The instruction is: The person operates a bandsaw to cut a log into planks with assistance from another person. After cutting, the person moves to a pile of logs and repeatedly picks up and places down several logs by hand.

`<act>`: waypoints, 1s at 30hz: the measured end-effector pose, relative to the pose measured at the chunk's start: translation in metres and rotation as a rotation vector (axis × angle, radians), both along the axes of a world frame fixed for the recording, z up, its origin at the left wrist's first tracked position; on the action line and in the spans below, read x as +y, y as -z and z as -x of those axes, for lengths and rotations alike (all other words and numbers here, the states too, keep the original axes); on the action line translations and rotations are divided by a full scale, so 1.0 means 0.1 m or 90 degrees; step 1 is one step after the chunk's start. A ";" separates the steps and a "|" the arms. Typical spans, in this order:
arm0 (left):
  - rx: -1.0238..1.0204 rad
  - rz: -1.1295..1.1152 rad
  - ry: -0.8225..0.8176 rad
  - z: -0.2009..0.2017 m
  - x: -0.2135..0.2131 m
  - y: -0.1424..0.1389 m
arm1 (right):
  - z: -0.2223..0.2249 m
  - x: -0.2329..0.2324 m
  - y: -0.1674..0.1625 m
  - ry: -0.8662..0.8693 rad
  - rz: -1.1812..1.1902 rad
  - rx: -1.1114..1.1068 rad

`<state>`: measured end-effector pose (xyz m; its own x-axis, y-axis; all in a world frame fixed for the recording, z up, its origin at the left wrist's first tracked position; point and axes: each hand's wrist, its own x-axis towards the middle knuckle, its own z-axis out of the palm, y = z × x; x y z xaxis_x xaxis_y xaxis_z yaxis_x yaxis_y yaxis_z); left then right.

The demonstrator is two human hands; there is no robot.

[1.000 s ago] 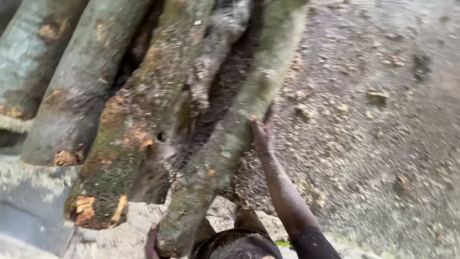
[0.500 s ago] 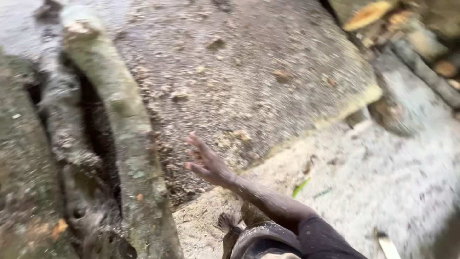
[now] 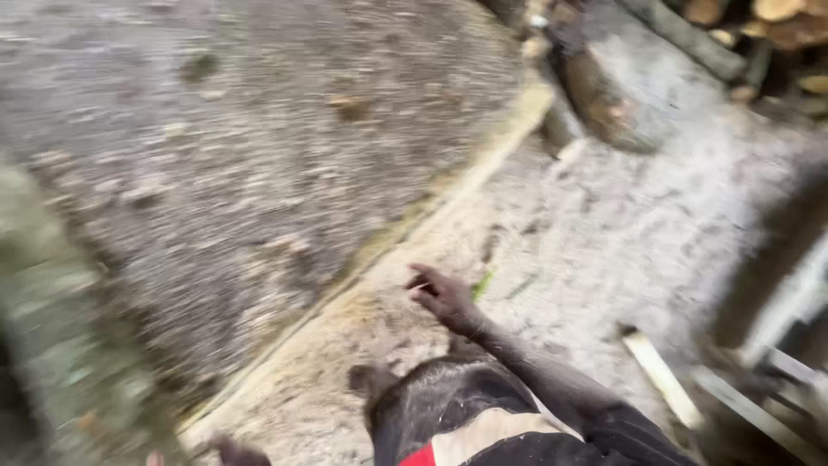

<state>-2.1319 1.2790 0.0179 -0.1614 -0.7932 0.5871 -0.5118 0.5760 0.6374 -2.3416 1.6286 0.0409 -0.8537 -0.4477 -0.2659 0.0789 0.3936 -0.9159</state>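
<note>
The right hand point(image 3: 444, 296) is hanging in the air near the middle of the view, held out in front of the person on a bare forearm. Its grip is apart, the fingers point(image 3: 423, 274) spreading loosely toward the left, and it is holding nothing and touching nothing. Just to its right a small green leaf point(image 3: 483, 283) is lying on the pale, sawdust-strewn ground point(image 3: 604, 242).

The left hand point(image 3: 233, 450) is showing only as a dark sliver at the near bottom edge, left of the person's body; whether its grip is apart or together cannot be told, since most of it is cut off and blurred.

Under the right forearm the person's knee point(image 3: 431, 401) in dark cloth is pushing into view, with a strip of red at the very bottom. To the left of the right hand a broad grey slab point(image 3: 259, 155) is filling the far left, its pale yellowish edge point(image 3: 405, 233) running on a slant from near left to far right. At the near left a blurred greenish log point(image 3: 60, 345) is crossing the corner.

To the far right a thick log point(image 3: 604, 95) is lying on the ground, and beyond it cut logs point(image 3: 768, 22) are piled at the top corner. At the near right a pale wooden strip point(image 3: 660, 375) is lying flat beside other blurred scraps.
</note>
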 end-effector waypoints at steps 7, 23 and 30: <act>-0.068 -0.138 0.298 1.59 1.34 0.02 | 0.82 0.99 -0.31 -0.145 -0.008 0.047; -0.046 -0.182 0.385 3.88 1.67 0.09 | 2.66 1.86 -0.38 0.078 0.024 0.015; -0.168 -0.178 0.396 5.20 1.99 0.10 | 3.79 2.15 -0.63 0.057 0.036 0.178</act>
